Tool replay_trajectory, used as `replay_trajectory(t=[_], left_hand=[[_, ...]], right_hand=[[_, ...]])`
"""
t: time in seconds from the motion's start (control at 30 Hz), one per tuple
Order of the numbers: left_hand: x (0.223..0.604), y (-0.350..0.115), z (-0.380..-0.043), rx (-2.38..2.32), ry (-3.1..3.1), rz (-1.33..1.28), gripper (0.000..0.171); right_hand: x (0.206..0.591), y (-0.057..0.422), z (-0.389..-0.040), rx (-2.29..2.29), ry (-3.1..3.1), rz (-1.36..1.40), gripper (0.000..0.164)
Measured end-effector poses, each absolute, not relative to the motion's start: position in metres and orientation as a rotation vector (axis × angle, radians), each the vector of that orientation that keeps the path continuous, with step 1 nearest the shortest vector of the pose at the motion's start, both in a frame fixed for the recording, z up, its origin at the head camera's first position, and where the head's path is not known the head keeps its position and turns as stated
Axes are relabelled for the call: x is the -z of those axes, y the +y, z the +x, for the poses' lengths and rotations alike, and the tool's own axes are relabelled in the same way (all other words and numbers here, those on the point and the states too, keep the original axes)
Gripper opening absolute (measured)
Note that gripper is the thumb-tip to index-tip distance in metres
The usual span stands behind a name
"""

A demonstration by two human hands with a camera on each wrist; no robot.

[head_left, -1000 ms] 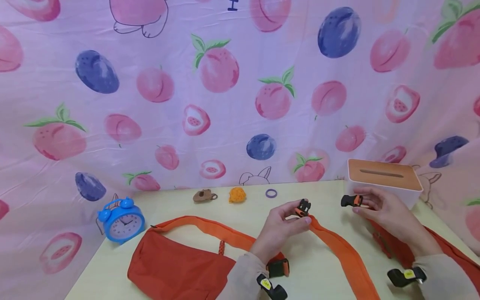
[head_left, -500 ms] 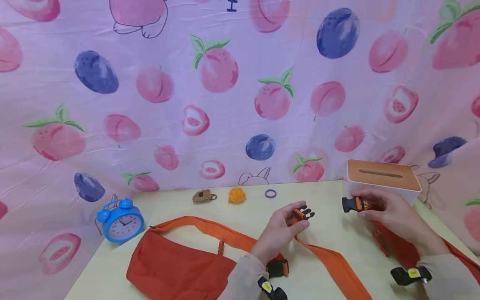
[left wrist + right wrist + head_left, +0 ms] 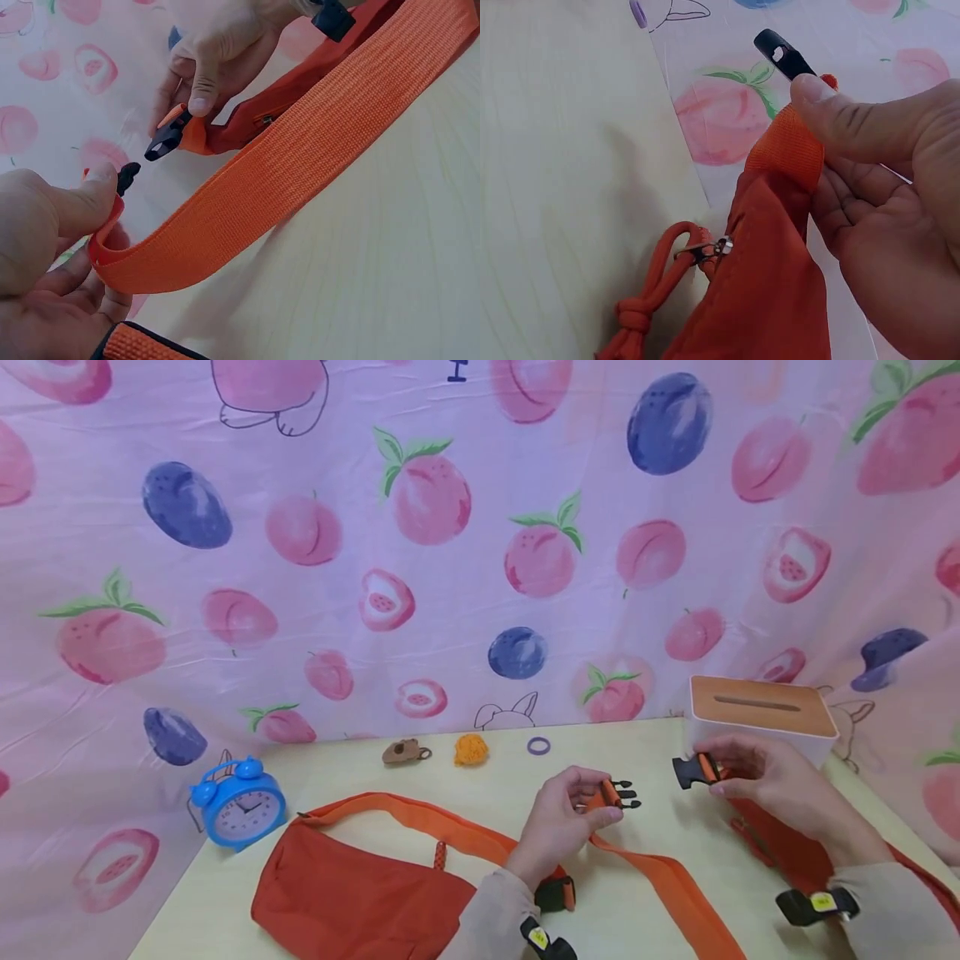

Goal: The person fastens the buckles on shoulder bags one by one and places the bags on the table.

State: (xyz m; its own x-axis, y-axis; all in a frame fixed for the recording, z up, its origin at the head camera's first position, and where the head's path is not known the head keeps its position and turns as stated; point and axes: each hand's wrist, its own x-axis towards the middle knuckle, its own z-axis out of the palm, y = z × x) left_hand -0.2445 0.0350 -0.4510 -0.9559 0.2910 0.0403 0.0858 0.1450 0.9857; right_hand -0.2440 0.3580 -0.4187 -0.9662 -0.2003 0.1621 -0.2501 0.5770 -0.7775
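Observation:
My left hand pinches the pronged black half of a buckle, its prongs pointing right. From it an orange strap loops down and runs off toward the near edge. My right hand pinches the black socket half, whose mouth faces the prongs. A gap separates the two halves. Behind the socket a short orange webbing joins a red bag with a zipper and a knotted cord pull. The right forearm hides part of this bag in the head view.
Left of the hands lies another red bag with its own black buckle. A blue alarm clock stands at left. A tissue box sits behind the right hand. Along the back lie a brown item, an orange clump and a purple ring.
The left hand has turned the pronged half so that its prongs point right instead of up. The right hand has tilted the socket half slightly. Both hands keep hold.

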Motion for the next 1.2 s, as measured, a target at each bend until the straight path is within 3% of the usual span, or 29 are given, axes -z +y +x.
replay_trajectory(t=[1.2], left_hand=[[0.448, 0.049, -0.239, -2.034, 2.397, 0.514, 0.05]], right_hand=[[0.41, 0.335, -0.235, -1.517, -2.659, 0.579, 0.047]])
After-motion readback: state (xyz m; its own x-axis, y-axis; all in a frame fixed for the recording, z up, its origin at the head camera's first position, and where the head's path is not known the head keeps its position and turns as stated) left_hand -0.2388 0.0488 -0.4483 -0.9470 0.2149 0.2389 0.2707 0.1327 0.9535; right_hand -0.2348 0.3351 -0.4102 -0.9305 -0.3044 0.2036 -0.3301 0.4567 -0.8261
